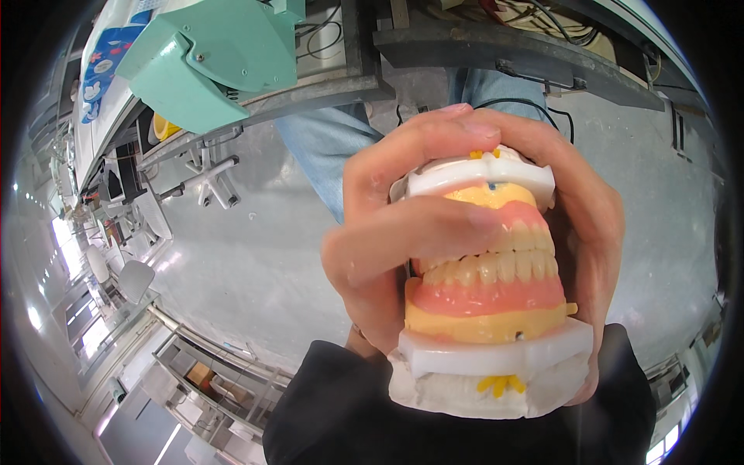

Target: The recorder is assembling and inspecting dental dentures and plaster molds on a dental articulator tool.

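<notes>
Close in front of me is a dental model, a full set of dentures (492, 297) with pink gums and cream teeth, upper and lower rows meeting. The dentures sit on yellow casts, between white plastic plates (496, 349) backed by white plaster (457, 393). My left hand (372, 244) grips the model from the left, one finger lying across the upper gum and teeth. Round the right side and top my right hand (581, 198) is wrapped. Its fingers meet those of my left at the top, and parts of them are hidden behind the model.
A workbench with dark drawers (496, 58) runs along the top. At its left stands a pale green machine housing (221, 62). A wheeled chair base (209, 177) is on the grey floor (240, 287), with a metal rack (205, 380) lower left. Black cables hang under the bench.
</notes>
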Demonstrator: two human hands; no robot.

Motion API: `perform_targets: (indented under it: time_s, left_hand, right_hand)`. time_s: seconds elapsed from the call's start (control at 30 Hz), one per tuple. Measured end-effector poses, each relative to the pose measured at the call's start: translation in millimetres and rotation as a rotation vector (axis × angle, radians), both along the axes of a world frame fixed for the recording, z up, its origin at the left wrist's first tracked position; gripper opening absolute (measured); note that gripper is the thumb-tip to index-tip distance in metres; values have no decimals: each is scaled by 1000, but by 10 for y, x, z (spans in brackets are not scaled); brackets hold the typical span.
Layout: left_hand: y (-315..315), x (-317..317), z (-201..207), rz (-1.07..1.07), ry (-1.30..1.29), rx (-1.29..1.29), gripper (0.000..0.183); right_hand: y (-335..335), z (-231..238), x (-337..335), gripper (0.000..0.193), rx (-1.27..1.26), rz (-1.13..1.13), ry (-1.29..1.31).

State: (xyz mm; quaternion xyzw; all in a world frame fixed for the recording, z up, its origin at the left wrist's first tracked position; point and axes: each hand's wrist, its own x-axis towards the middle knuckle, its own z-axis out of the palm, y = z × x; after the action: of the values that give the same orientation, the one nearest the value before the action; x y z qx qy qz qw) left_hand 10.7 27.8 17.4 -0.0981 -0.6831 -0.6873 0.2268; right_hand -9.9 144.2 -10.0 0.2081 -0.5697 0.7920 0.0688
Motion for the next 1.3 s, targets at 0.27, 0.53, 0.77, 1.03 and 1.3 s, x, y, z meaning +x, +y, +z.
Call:
perform_targets:
  time_s: [0.27,0.53,0.77,1.03,1.3]
  left_hand:
    - [-63,-47,-95,33,152,-212,30]
    - [106,28,-138,135,165,44,34]
    - [25,35,-33,97,112,-237,33]
    - [104,-20,33,160,102,-66,43]
    - [82,-55,-86,146,97,-75,40]
  right_hand:
    - [-241,743,173,91,339,-266,-556]
    - [-156,359,152,96,107,-189,-220]
    - [-190,-74,22,101,-249,-140,173]
    - [-233,246,176,92,-36,-226,-207]
    - [-125,142,71,92,3,-104,-81]
